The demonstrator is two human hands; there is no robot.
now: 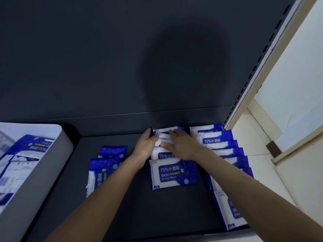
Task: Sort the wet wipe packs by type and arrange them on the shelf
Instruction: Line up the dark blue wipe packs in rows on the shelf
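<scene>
Here, left hand (146, 143): straight fingers brace middle row (172, 174) at its nine-o'clock edge, squaring it.
Right hand (180, 143): flat, fingers spread, pressing that row level.

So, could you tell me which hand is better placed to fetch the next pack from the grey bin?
Left. The grey bin sits far left; the left hand, beside the middle row, is nearer; the right hand, on that row, would likely cross it.
</scene>
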